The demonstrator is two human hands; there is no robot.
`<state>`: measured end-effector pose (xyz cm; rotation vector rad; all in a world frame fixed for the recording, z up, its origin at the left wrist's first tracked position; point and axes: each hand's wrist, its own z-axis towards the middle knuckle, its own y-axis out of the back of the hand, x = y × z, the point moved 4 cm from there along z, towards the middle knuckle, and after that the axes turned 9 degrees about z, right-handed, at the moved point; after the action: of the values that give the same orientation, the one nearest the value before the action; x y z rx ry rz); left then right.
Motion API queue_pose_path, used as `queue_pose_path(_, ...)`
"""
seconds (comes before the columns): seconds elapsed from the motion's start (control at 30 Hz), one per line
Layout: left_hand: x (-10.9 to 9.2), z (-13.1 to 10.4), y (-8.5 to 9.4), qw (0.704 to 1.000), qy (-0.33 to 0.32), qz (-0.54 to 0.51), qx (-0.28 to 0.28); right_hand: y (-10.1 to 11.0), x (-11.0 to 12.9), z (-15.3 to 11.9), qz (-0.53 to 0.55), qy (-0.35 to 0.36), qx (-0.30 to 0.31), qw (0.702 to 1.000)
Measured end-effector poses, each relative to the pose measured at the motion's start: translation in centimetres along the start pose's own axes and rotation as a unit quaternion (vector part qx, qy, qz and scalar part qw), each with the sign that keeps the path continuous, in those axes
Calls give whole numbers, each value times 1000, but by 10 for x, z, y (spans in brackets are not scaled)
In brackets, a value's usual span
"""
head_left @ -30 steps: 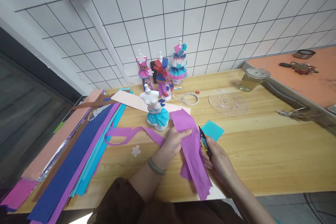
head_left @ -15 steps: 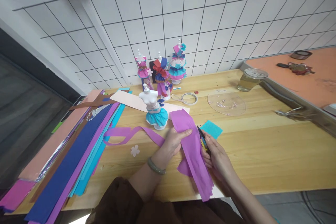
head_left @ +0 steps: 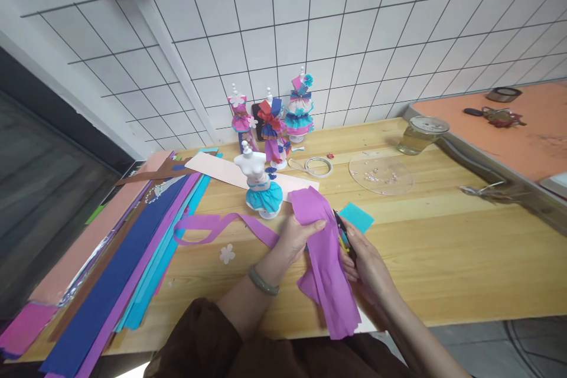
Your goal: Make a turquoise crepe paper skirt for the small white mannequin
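My left hand pinches a wide purple crepe paper strip, thumb on top, its lower end hanging toward the table's front edge. In my right hand is a pair of black-handled scissors, held at the strip's right edge with the tips pointing up and away. Whether the blades touch the paper I cannot tell. A narrow purple ribbon of paper curls out to the left from beneath my left hand. Just beyond stands a small white mannequin in a turquoise skirt. A turquoise paper square lies behind the scissors.
Long folded crepe papers in several colours cover the table's left side. Dressed mannequins stand by the tiled wall. A tape roll, a clear dish of beads and a lidded cup sit toward the back. A paper flower lies left.
The purple strip has shifted slightly, its upper end moving a little right and down. My hands stay nearly in place, the scissors still along the strip's right edge.
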<state>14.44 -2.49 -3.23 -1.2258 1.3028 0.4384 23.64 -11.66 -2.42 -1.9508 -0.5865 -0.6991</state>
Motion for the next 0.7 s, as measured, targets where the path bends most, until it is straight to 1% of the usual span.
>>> queue_pose_path(0.13, 0, -2, -1, 999, 10, 34, -1, -2, 0, -1, 10, -1, -1, 1000)
queue_pose_path(0.4, 5, -1, 0, 998, 5, 67, 3, -1, 0, 1, 15, 12, -17, 1000)
queue_pose_path(0.7, 7, 0, 0, 999, -10, 53, 7, 2, 1, 2, 9, 20, -30, 999)
